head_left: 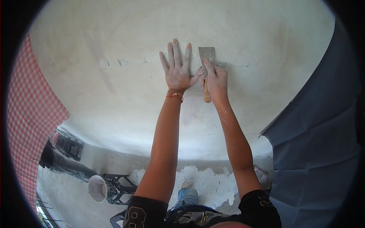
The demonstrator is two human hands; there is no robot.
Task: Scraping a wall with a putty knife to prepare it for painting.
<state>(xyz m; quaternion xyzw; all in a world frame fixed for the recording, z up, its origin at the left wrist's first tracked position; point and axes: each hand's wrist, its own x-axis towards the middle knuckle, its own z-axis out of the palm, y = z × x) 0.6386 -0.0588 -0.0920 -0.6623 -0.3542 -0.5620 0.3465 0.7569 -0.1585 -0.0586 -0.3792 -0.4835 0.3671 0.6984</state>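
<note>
Wall mostly smoothed — rough patches left. Left hand flat, fingers spread, holding nothing; right hand clamped on scraper — blade against plaster.

No packages, labels, signs or screens show anywhere on the wall or floor.

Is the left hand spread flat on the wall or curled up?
Spread flat. The left hand lies palm-down on the wall, fingers extended and fanned, beside the putty knife that the right hand grips.
</note>
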